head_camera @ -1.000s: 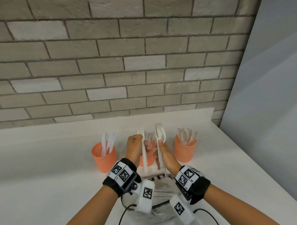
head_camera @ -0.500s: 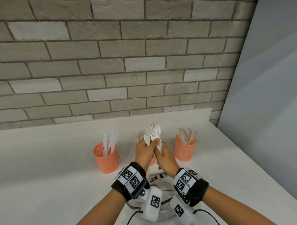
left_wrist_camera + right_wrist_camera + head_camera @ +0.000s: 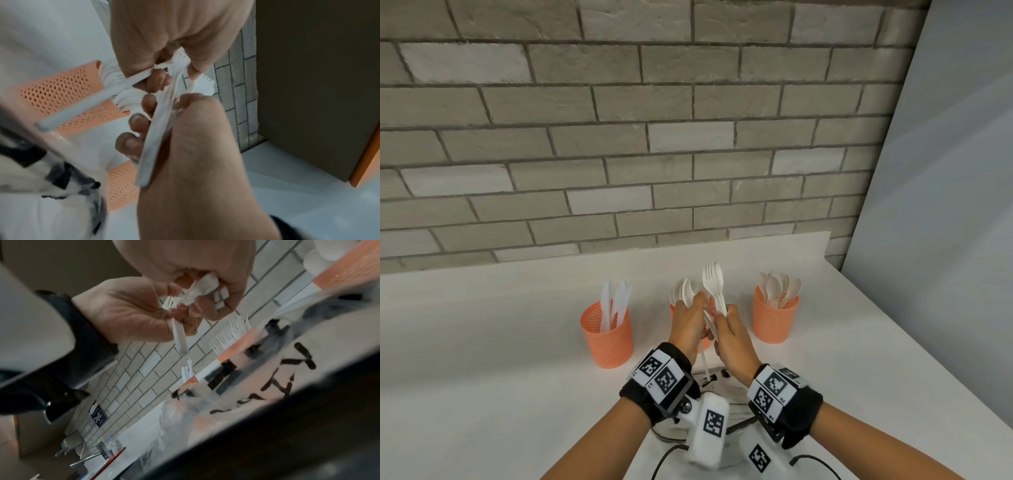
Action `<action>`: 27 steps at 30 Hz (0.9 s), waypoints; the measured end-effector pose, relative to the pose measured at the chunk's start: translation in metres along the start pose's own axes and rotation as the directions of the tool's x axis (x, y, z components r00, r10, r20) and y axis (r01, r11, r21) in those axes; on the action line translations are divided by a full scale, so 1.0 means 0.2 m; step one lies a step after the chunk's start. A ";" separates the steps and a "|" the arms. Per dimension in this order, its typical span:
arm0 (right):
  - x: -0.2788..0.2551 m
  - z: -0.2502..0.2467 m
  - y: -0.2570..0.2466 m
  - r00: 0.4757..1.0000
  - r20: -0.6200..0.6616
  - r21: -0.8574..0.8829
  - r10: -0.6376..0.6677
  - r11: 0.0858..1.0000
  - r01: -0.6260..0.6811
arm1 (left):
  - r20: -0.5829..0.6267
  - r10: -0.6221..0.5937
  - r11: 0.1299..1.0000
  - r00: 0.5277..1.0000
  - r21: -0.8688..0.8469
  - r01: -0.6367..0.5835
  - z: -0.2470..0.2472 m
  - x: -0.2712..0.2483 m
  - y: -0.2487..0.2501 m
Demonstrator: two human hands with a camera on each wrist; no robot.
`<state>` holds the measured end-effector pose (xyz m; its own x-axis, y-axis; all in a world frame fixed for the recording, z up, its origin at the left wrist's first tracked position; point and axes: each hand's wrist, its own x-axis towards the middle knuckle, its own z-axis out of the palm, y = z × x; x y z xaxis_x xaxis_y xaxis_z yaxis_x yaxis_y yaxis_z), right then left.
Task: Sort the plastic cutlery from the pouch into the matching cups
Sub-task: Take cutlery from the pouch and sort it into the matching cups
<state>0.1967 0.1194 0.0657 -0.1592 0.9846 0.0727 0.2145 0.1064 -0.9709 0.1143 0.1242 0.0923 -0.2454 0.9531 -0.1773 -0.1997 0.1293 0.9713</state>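
Three orange mesh cups stand in a row: knives in the left cup [image 3: 607, 337], forks in the middle cup [image 3: 673, 310], spoons in the right cup [image 3: 775, 320]. The middle cup is mostly hidden behind my hands. My right hand [image 3: 727, 329] grips a bundle of white forks [image 3: 714, 282], tines up, just above that cup. My left hand [image 3: 690, 320] touches it and pinches a single fork [image 3: 82, 108] by its neck, handle slanting down. The clear pouch [image 3: 726, 387] lies under my wrists, largely hidden. In the right wrist view my right hand [image 3: 205, 288] closes round the bundle.
The white counter [image 3: 482, 359] runs back to a grey brick wall [image 3: 619, 137]. A pale panel [image 3: 945, 205] borders its right edge. Cables from the wrist units trail at the near edge [image 3: 671, 452].
My hands, a little apart one second ago with forks held upright, have come together in front of the middle cup. The left hand's fork has tipped and sunk lower.
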 end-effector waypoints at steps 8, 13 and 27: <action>0.01 -0.09 0.00 0.990 -0.055 -0.304 -0.126 0.947 0.104 | -0.164 0.062 0.993 0.985 -0.090 -0.078 -0.03 0.03 0.03; -0.01 -0.10 0.00 0.970 -0.063 -0.428 -0.236 0.884 0.187 | -0.067 0.170 0.978 0.983 -0.111 -0.177 0.03 -0.02 0.07; 0.07 -0.15 0.02 0.996 -0.081 0.005 -0.035 0.999 0.035 | -0.019 0.240 0.970 0.971 0.039 -0.239 0.14 -0.01 0.01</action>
<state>0.2243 0.1370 0.0701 -0.0877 0.9883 0.1249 0.2041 0.1406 -0.9688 0.1410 0.1303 0.0992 -0.3039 0.9509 0.0581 -0.0977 -0.0918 0.9910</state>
